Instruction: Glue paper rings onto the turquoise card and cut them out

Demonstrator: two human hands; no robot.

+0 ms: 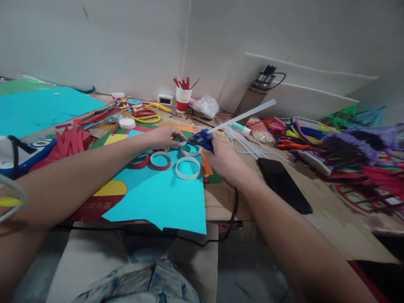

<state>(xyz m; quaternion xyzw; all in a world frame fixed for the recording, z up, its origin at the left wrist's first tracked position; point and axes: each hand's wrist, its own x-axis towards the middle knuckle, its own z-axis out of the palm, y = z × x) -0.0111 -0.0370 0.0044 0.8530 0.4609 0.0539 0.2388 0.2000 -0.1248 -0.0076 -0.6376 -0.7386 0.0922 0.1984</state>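
- Your right hand (222,158), just right of the frame's centre, has its fingers wrapped shut around the blue glue gun (202,139) — its nozzle points left at the white ring (190,149), and the clear glue stick (243,115) juts up and right from its back.
- Judging by its look, the gun is light, rigid plastic; keep your grip on the handle, clear of the nozzle, which is likely hot. Its black cord (232,214) trails down off the table (315,227) edge and may tug.
- Your left hand (166,136) lies at centre, fingers curled down lightly, tips touching or just beside that ring — you cannot tell whether they pinch it.
- The ring looks thin, light and easily crushed; steady it from the far rim.
- It lies on the turquoise sheet (158,198), between both hands, with another white ring (188,167) and two red rings (160,160) just below.
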